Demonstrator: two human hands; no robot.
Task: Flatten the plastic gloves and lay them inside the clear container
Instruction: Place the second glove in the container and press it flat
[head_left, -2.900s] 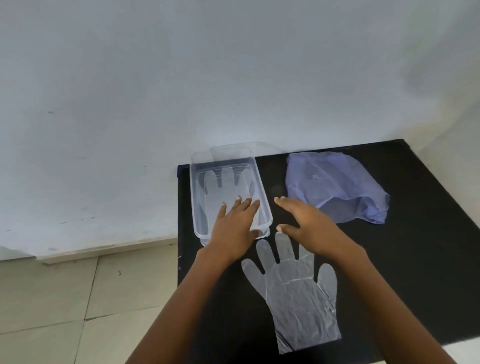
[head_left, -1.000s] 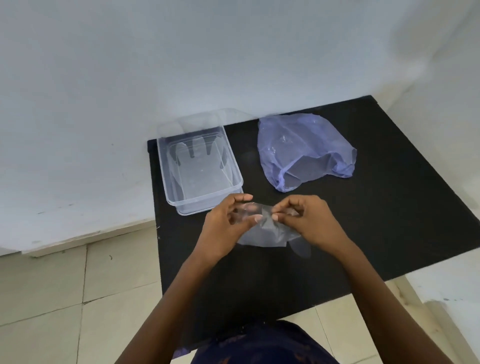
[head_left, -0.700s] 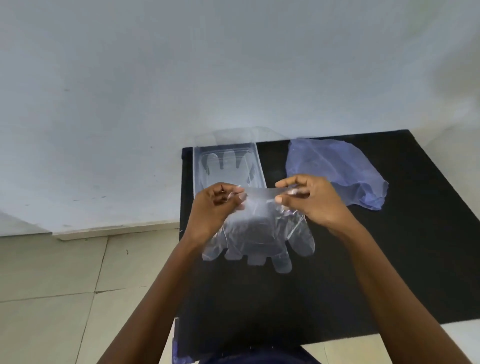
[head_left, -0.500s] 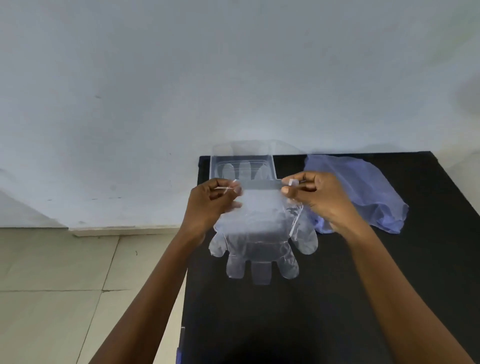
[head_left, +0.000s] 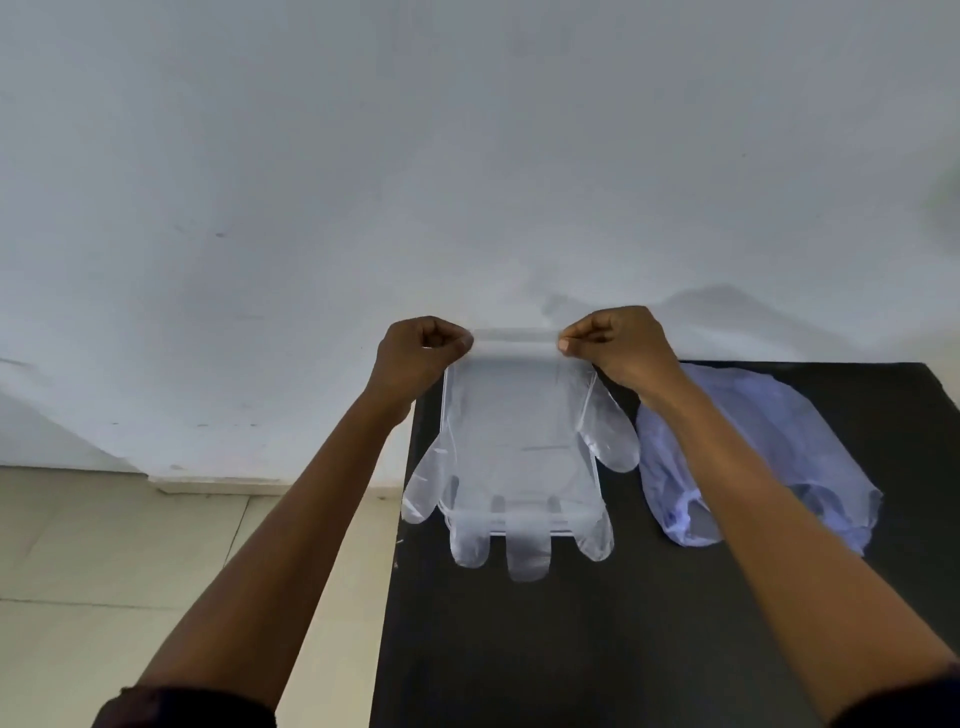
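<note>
A clear plastic glove (head_left: 519, 441) hangs spread out in the air, cuff up and fingers down. My left hand (head_left: 418, 358) pinches the cuff's left corner and my right hand (head_left: 621, 345) pinches its right corner, keeping the cuff stretched taut. Behind the glove, seen through it, is the clear container (head_left: 595, 499) at the table's back left corner. The hanging glove covers most of the container. Whether anything lies in the container cannot be made out from here.
A crumpled bluish plastic bag (head_left: 779, 447) lies on the black table (head_left: 597, 649), to the right of the container and partly under my right forearm. A white wall stands just behind. The table's left edge drops to a tiled floor (head_left: 130, 571).
The flat glove was picked off the table, turned cuff up, and carried forward and up. It now hangs stretched over the container, farther back than half a second ago.
</note>
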